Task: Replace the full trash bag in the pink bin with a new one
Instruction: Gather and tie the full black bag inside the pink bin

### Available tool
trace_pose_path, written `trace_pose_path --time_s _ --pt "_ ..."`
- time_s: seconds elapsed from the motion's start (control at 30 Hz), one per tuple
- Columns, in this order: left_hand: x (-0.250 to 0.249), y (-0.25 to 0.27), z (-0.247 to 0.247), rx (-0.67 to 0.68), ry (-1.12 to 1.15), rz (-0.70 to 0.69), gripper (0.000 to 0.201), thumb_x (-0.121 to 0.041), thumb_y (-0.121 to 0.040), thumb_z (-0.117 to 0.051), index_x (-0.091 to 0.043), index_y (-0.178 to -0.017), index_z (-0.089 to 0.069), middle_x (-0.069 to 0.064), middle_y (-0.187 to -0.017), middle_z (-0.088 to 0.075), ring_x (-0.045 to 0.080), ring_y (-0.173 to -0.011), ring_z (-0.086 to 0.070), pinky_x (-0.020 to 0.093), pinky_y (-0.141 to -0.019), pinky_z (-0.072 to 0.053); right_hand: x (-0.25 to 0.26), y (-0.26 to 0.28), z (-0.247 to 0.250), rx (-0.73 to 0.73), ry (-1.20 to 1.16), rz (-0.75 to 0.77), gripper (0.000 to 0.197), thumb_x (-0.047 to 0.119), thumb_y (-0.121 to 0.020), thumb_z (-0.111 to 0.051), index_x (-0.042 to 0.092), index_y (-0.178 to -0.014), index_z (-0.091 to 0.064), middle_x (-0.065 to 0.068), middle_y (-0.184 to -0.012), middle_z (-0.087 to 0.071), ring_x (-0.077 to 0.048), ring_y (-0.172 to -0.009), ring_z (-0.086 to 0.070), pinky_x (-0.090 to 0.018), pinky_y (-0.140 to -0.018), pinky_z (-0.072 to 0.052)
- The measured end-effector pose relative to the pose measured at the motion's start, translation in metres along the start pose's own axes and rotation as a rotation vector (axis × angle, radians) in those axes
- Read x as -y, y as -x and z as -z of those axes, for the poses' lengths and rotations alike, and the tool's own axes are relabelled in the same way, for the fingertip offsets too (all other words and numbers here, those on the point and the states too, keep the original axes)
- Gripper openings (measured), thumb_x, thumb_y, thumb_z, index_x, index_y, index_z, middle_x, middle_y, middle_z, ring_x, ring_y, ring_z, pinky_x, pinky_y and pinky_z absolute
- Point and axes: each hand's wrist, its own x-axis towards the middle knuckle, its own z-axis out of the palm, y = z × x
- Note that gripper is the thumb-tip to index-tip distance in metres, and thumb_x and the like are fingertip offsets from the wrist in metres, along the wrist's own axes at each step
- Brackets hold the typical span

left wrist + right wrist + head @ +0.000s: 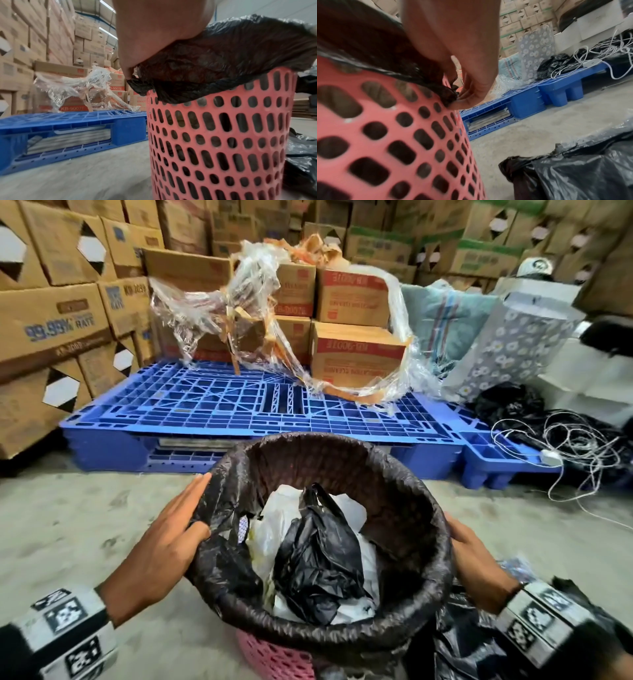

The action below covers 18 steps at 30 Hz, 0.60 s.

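A pink perforated bin point(223, 135) stands on the concrete floor, lined with a black trash bag point(394, 508) folded over its rim. Crumpled white and black plastic waste point(318, 553) lies inside. My left hand point(200, 505) is at the left rim. Its thumb hooks over the bag's edge and its fingers lie along the outside. My right hand point(459, 535) is at the right rim. In the right wrist view its curled fingers point(467, 94) pinch the bag's hem against the bin wall point(385, 135).
A blue plastic pallet point(239, 405) with cartons and loose clear wrap lies just behind the bin. Stacked cardboard boxes point(51, 320) wall the left and back. A crumpled black plastic bag point(582, 169) lies on the floor right of the bin. Tangled white cables point(565, 446) lie far right.
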Motion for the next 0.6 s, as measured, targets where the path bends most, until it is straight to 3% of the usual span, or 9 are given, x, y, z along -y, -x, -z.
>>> trace_pose_path --time_s 0.07,0.13,0.17,0.27,0.33,0.47,0.6 --pt "0.001 -0.001 -0.001 -0.007 -0.01 -0.003 0.073 -0.029 -0.074 -0.037 -0.031 -0.145 -0.023 -0.012 -0.154 -0.023 0.006 -0.14 -0.022 0.039 -0.118 -0.018 -0.003 -0.005 0.006 -0.022 0.001 -0.052 0.043 -0.022 -0.079 -0.052 0.007 -0.109 -0.058 0.003 -0.076 -0.072 -0.003 -0.063 -0.067 -0.02 -0.059 -0.056" --pt "0.001 -0.001 -0.001 -0.01 -0.008 0.003 0.073 -0.028 -0.073 -0.037 -0.031 -0.144 -0.024 -0.012 -0.153 -0.025 0.006 -0.139 -0.023 0.036 -0.117 -0.018 0.002 -0.011 0.016 -0.089 -0.004 -0.07 0.045 -0.019 -0.081 -0.054 0.009 -0.116 -0.055 -0.016 -0.077 -0.068 -0.015 -0.057 -0.064 -0.027 -0.053 -0.052" --pt "0.0 0.0 -0.001 -0.011 -0.003 0.008 0.072 -0.028 -0.073 -0.037 -0.033 -0.143 -0.024 -0.012 -0.153 -0.025 0.005 -0.138 -0.023 0.034 -0.117 -0.017 0.008 -0.013 0.022 -0.137 -0.003 -0.037 0.043 -0.014 -0.083 -0.056 0.012 -0.116 -0.055 -0.019 -0.078 -0.064 -0.012 -0.054 -0.061 -0.025 -0.051 -0.051" --pt "-0.001 -0.001 -0.002 -0.012 0.014 0.015 0.066 -0.028 -0.071 -0.037 -0.044 -0.134 -0.023 -0.014 -0.15 -0.027 0.005 -0.137 -0.024 0.029 -0.114 -0.017 0.035 -0.016 0.034 -0.2 0.083 0.178 0.043 -0.007 -0.083 -0.061 0.026 -0.11 -0.056 -0.01 -0.074 -0.059 -0.009 -0.057 -0.056 -0.015 -0.056 -0.048" --pt "-0.002 -0.002 -0.002 -0.008 0.023 0.024 0.065 -0.028 -0.07 -0.037 -0.046 -0.131 -0.024 -0.014 -0.148 -0.029 0.006 -0.136 -0.025 0.031 -0.113 -0.019 0.053 -0.017 0.029 -0.155 0.175 0.29 0.042 -0.008 -0.083 -0.06 0.022 -0.112 -0.056 -0.01 -0.073 -0.061 -0.012 -0.058 -0.053 -0.014 -0.055 -0.045" --pt "-0.003 0.001 -0.001 0.006 0.009 0.047 0.067 -0.029 -0.072 -0.034 -0.041 -0.137 -0.024 -0.017 -0.147 -0.026 0.006 -0.138 -0.023 0.03 -0.112 -0.019 0.081 -0.021 0.005 -0.054 0.174 0.302 0.033 -0.011 -0.084 -0.057 0.015 -0.105 -0.058 -0.009 -0.071 -0.06 -0.012 -0.058 -0.049 -0.01 -0.05 -0.039" --pt "-0.006 0.001 0.0 0.02 -0.006 0.046 0.07 -0.033 -0.076 -0.031 -0.035 -0.145 -0.018 -0.021 -0.146 -0.022 0.001 -0.136 -0.019 0.03 -0.114 -0.019 0.127 -0.013 -0.03 0.181 0.19 0.365 0.03 -0.008 -0.085 -0.056 0.015 -0.103 -0.061 -0.005 -0.075 -0.06 -0.015 -0.066 -0.054 -0.015 -0.061 -0.044"
